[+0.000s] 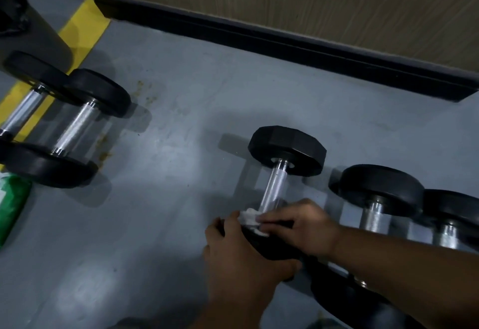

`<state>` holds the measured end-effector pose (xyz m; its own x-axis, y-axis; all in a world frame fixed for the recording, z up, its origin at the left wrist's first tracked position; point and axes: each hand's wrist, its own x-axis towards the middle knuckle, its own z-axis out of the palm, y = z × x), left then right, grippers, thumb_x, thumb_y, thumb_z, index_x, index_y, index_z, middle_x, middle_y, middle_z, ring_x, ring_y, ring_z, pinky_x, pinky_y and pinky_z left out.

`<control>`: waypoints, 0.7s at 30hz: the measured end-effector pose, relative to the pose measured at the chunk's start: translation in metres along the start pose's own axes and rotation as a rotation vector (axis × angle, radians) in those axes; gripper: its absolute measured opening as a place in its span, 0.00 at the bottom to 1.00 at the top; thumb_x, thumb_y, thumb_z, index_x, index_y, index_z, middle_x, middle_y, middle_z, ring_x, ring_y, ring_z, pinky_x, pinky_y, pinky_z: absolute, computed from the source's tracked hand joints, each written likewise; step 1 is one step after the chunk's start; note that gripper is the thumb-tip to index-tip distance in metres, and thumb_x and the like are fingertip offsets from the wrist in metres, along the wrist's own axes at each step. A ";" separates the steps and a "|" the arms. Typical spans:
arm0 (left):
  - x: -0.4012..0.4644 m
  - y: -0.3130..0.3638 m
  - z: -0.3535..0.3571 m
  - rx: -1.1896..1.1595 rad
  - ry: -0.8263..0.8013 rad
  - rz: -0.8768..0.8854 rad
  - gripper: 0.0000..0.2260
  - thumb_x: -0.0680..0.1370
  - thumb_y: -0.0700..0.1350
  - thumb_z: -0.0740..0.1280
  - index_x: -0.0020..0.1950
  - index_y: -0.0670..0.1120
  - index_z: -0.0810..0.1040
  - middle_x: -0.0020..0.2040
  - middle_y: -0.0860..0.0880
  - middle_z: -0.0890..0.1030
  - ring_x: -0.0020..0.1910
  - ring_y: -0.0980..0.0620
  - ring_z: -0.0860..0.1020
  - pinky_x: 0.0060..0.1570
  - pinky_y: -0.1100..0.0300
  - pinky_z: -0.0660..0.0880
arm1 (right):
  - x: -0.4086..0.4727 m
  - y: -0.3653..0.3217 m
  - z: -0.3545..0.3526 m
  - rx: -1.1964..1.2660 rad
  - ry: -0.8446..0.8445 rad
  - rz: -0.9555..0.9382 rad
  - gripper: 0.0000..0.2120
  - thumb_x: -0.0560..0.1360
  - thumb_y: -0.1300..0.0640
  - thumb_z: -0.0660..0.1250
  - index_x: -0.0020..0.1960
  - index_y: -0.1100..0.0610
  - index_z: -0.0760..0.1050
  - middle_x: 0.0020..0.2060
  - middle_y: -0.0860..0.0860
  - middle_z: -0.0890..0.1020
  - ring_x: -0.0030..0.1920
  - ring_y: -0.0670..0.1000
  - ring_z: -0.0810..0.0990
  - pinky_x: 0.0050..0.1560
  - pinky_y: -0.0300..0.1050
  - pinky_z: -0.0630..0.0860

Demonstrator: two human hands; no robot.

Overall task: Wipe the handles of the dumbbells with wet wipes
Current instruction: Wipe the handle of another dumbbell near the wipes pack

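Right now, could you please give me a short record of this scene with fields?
left hand: holds the near head of the middle dumbbell
right hand: presses a white wet wipe at the near end of the handle
other dumbbells: two at left, two at right
wipe pack: green, far left
floor: grey

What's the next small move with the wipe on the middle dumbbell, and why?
Probably slide the wet wipe up the handle toward the far weight head. The right hand pinches the wipe at the handle's near end, the left hand grips the near weight head to steady it, and the handle above the wipe is bare.
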<state>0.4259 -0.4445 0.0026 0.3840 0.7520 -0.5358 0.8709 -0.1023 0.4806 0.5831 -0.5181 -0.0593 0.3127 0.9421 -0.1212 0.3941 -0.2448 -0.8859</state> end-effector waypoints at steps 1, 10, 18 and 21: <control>-0.006 0.006 0.005 0.050 0.006 -0.012 0.58 0.46 0.71 0.76 0.74 0.60 0.60 0.72 0.51 0.59 0.67 0.49 0.72 0.67 0.53 0.72 | 0.006 0.005 -0.005 -0.027 0.052 -0.011 0.10 0.73 0.47 0.75 0.53 0.46 0.86 0.48 0.33 0.84 0.46 0.36 0.84 0.54 0.34 0.79; -0.015 0.023 0.010 0.151 -0.067 -0.050 0.50 0.50 0.70 0.75 0.69 0.65 0.63 0.67 0.51 0.54 0.69 0.48 0.66 0.68 0.58 0.67 | -0.003 0.007 -0.007 0.123 0.127 0.123 0.10 0.72 0.55 0.76 0.52 0.46 0.85 0.45 0.31 0.84 0.47 0.37 0.85 0.54 0.33 0.79; 0.022 0.007 -0.009 0.037 -0.299 0.071 0.64 0.40 0.71 0.77 0.76 0.55 0.66 0.67 0.55 0.64 0.65 0.55 0.72 0.68 0.57 0.72 | 0.013 0.009 -0.015 0.188 0.381 0.248 0.07 0.75 0.54 0.75 0.51 0.45 0.85 0.34 0.34 0.83 0.34 0.36 0.82 0.38 0.35 0.78; 0.023 0.000 -0.004 -0.003 -0.267 0.138 0.52 0.41 0.70 0.76 0.65 0.62 0.74 0.61 0.61 0.71 0.61 0.62 0.70 0.62 0.61 0.74 | -0.013 0.000 -0.001 0.060 0.086 0.095 0.07 0.73 0.55 0.77 0.50 0.46 0.87 0.42 0.35 0.86 0.41 0.38 0.85 0.48 0.34 0.80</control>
<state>0.4338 -0.4249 -0.0065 0.5658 0.5334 -0.6288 0.8043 -0.1890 0.5634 0.5798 -0.5306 -0.0568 0.4198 0.8916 -0.1699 0.3075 -0.3159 -0.8976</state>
